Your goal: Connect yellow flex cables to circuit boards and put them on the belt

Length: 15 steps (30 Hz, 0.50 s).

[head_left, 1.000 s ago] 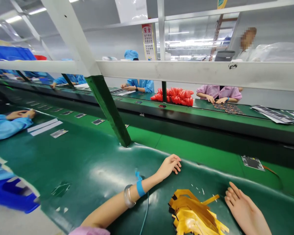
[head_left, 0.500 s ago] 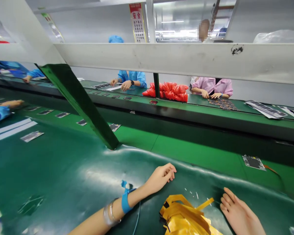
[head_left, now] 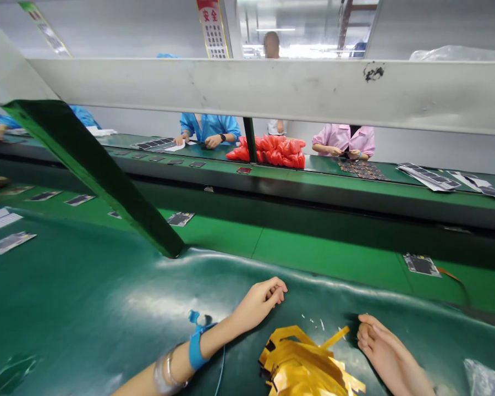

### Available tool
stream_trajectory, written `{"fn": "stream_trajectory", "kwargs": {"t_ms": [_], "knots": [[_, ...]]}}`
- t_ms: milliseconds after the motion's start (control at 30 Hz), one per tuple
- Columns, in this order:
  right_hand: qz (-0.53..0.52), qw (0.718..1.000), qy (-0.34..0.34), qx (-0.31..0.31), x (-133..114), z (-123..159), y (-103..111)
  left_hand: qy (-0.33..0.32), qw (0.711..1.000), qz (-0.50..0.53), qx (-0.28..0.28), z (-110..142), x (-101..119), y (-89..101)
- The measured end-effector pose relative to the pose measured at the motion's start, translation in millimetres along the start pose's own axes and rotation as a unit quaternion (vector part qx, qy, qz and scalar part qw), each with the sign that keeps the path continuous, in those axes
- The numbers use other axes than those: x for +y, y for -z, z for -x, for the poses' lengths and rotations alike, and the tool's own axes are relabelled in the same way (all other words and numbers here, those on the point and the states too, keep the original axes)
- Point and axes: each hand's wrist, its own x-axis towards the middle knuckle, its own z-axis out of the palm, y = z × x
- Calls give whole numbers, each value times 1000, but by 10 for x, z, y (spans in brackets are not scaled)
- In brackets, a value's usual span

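Note:
My left hand (head_left: 259,302) rests on the dark green mat, its fingers curled in and nothing seen in them. A blue wrist strap (head_left: 197,347) with a thin cord circles that wrist, above a silver bangle and a clear band. To the right, my right hand (head_left: 390,355) lies on its side with fingers loosely bent and apart, holding nothing. Between both hands, at the bottom edge, sits a crumpled bundle of amber tape strips (head_left: 307,363); neither hand touches it. Small white scraps lie just beyond the bundle.
Beyond the mat runs a green conveyor belt (head_left: 226,234) carrying flat circuit boards, one a dark board (head_left: 423,264) with an orange ribbon. A slanted green post (head_left: 119,192) and white beam (head_left: 231,88) cross the view. Co-workers sit opposite, near red bags (head_left: 278,150).
The view has shifted, so the post and boards appear farther left. Both my hands keep their poses by the tape bundle. A clear plastic bag now shows more fully at lower right.

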Motion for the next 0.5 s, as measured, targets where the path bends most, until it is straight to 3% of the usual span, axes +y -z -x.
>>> {"fn": "stream_trajectory", "kwargs": {"t_ms": [500], "knots": [[43, 998, 33, 40, 26, 67, -173, -2, 1000, -7, 1, -1, 63, 6]]}}
